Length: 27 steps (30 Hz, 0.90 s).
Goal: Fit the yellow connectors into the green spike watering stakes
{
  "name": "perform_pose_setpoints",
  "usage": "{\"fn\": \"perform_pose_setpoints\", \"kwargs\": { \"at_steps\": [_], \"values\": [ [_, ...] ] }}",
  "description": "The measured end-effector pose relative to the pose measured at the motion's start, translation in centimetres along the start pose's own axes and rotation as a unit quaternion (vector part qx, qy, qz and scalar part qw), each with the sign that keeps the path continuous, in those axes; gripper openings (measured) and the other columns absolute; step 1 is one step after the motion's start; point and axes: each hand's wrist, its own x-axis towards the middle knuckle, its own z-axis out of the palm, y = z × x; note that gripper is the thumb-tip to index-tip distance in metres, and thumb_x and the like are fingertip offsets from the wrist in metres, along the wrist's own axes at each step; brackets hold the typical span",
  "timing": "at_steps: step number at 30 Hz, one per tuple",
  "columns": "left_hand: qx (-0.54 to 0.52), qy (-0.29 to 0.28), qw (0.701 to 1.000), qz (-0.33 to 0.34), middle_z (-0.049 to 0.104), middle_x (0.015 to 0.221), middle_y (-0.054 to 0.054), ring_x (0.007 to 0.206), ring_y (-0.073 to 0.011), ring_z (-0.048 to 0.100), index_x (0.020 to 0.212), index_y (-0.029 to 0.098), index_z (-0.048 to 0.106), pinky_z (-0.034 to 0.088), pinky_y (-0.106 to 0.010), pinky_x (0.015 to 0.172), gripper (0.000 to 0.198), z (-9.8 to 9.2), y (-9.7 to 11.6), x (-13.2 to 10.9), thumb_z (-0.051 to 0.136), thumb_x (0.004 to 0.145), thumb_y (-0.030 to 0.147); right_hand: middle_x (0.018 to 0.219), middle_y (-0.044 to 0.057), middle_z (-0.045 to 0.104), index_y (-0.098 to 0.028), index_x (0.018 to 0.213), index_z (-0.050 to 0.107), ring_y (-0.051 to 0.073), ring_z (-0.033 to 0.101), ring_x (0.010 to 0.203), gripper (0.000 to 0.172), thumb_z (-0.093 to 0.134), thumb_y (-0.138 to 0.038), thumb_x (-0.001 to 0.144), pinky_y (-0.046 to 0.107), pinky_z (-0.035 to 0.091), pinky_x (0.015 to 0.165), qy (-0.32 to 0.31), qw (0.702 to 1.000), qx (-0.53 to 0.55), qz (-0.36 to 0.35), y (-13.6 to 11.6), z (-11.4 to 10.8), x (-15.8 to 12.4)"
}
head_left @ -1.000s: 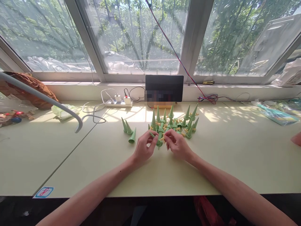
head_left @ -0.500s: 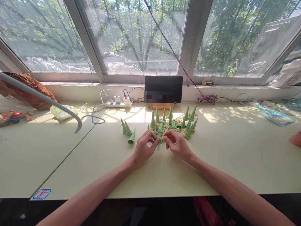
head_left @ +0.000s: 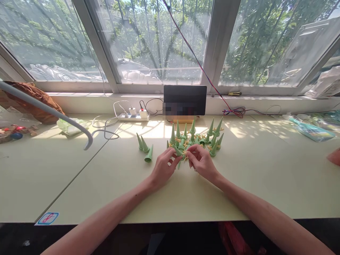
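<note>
Straight beyond the grip, a dark screen [head_left: 185, 97] stands on a light-brown base [head_left: 183, 119] before the windows [head_left: 159, 42]. Beyond it to the left are a white power strip [head_left: 124, 118] and, farther out, crumpled pale-green plastic [head_left: 69, 127]. Beyond to the right lie a bundled cable [head_left: 236, 112] and a teal packet [head_left: 312, 130]. Well left, nearer than the grip, is a marked label [head_left: 47, 218].

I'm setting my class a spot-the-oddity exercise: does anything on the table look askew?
One cone, left of the left hand, lies tipped with its open end showing; it looks odd beside two upright cones.
</note>
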Motion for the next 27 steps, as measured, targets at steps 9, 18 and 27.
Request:
{"fn": "perform_pose_setpoints", "kwargs": {
  "at_steps": [9, 18, 27],
  "values": [
    [0.025, 0.008, 0.998, 0.063, 0.061, 0.103, -0.007, 0.081, -0.0135, 0.063, 0.107, 0.022, 0.067, 0.058, -0.021, 0.056, 0.018, -0.09, -0.74, -0.03, 0.055, 0.097, 0.03, 0.063, -0.004, 0.052, -0.021, 0.089, 0.054, 0.01, 0.052, 0.047, 0.028, 0.061, -0.048, 0.092, 0.022, 0.041, 0.042, 0.004, 1.0, 0.016, 0.013, 0.44, 0.09, 0.03],
    [0.009, 0.014, 0.998, 0.065, 0.062, 0.102, -0.006, 0.079, -0.0124, 0.062, 0.104, 0.022, 0.068, 0.058, -0.021, 0.057, 0.015, 0.08, -0.78, -0.1, 0.056, 0.096, 0.027, 0.067, -0.004, 0.053, -0.02, 0.09, 0.054, 0.009, 0.052, 0.048, 0.024, 0.061, -0.043, 0.093, 0.022, 0.04, 0.043, -0.001, 1.0, 0.022, 0.009, 0.43, 0.17, -0.07],
    [-0.001, 0.004, 1.0, 0.02, 0.058, 0.082, -0.002, 0.071, -0.0121, 0.059, 0.093, 0.018, 0.065, 0.055, -0.022, 0.056, 0.013, 0.11, -0.67, -0.17, 0.058, 0.095, 0.029, 0.077, -0.003, 0.054, -0.02, 0.093, 0.054, 0.009, 0.053, 0.051, 0.018, 0.058, -0.037, 0.096, 0.024, 0.041, 0.048, -0.016, 1.0, -0.004, -0.016, 0.96, 0.08, -0.11]
  ]
}}
